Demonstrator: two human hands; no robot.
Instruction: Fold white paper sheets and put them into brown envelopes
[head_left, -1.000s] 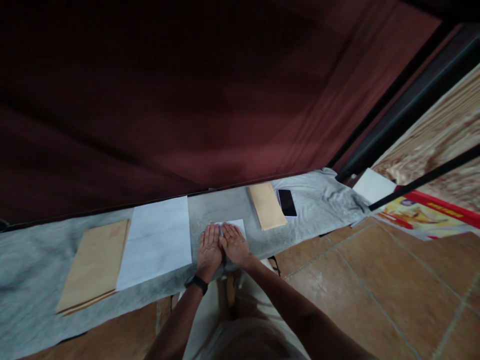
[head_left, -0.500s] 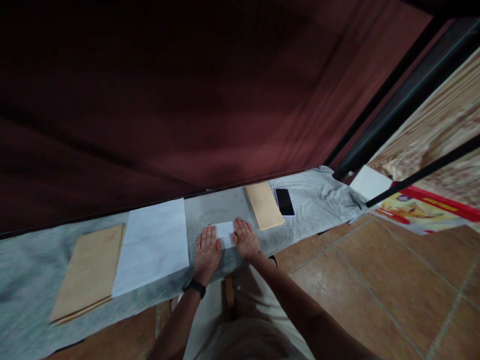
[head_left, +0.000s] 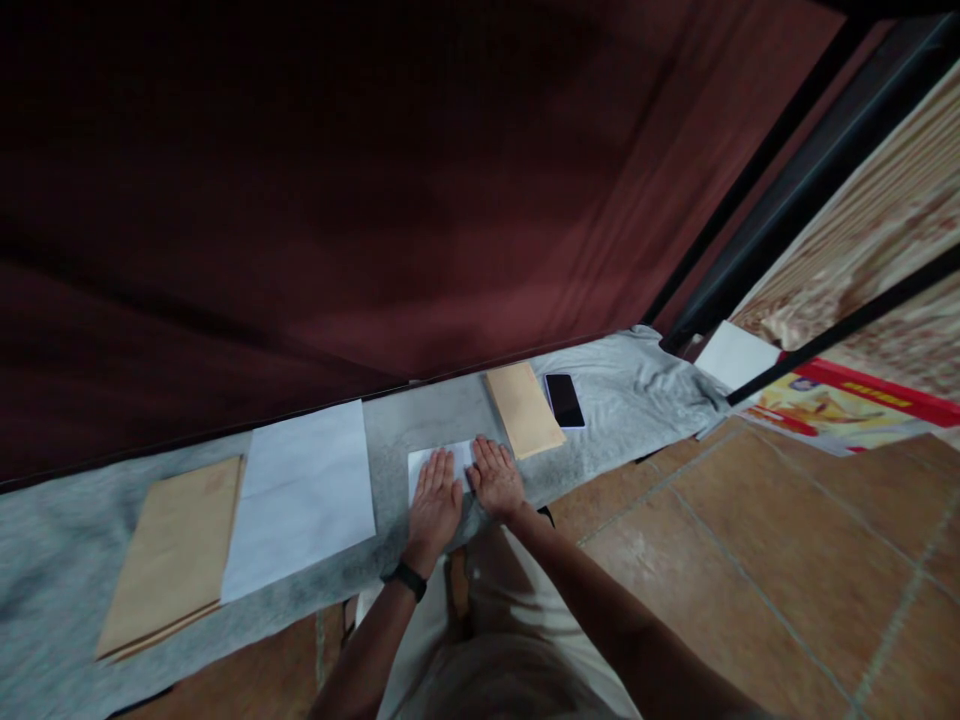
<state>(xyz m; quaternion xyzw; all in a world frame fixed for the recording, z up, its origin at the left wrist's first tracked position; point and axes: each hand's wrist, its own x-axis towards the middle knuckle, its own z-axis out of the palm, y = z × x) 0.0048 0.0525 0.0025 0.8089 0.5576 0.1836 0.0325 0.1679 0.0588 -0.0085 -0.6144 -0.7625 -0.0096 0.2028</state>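
A small white sheet of folded-looking paper point(head_left: 415, 466) lies flat on the grey cloth. My left hand point(head_left: 436, 502), with a dark band at the wrist, rests flat across the paper's middle, fingers stretched out. On the paper's right end lies my right hand point(head_left: 496, 478), palm down with its fingers extended. Both hands cover much of the paper. Just right of my right hand is a stack of small brown envelopes point(head_left: 525, 408). Left of my left hand lies a large white sheet of paper point(head_left: 301, 500).
Large brown envelopes point(head_left: 174, 550) are stacked at the far left of the grey cloth point(head_left: 401, 420). A dark-screened phone point(head_left: 565, 401) lies beyond the small envelopes. A dark red panel point(head_left: 450, 250) rises behind. A printed carton point(head_left: 840, 405) sits at the right above the tiled floor point(head_left: 750, 540).
My left hand has slid right across the small paper, uncovering its left end. My right hand stays at the right end. The view has shifted slightly.
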